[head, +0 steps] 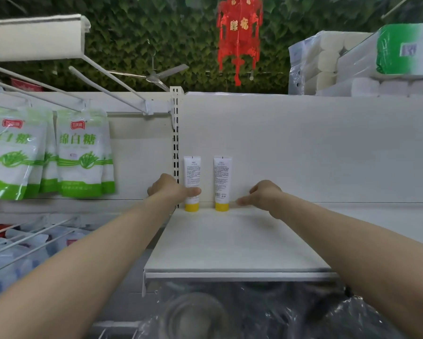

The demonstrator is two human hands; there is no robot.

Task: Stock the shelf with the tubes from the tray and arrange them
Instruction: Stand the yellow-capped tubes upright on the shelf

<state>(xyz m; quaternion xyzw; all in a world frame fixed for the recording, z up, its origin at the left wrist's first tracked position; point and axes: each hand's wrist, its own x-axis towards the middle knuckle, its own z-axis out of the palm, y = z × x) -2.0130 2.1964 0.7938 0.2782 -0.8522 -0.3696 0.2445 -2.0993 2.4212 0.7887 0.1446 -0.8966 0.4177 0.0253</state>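
Standing cap-down at the centre of the frame, against the back panel (pixel 303 148) of the shelf (pixel 230 243), are two white, yellow-capped tubes. The left grip (pixel 171 189) holds the left tube (pixel 192 171) low on its body, thumb across the front. The right grip (pixel 264 194) is loose and empty, fingertips just beside the right tube (pixel 222 176). Both tubes look light, soft-walled and easily tipped, so they are best pinched gently near the stiffer bottom end.

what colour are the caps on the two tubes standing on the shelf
Yellow. Both tubes are white and stand cap-down on the shelf; the head view shows it.
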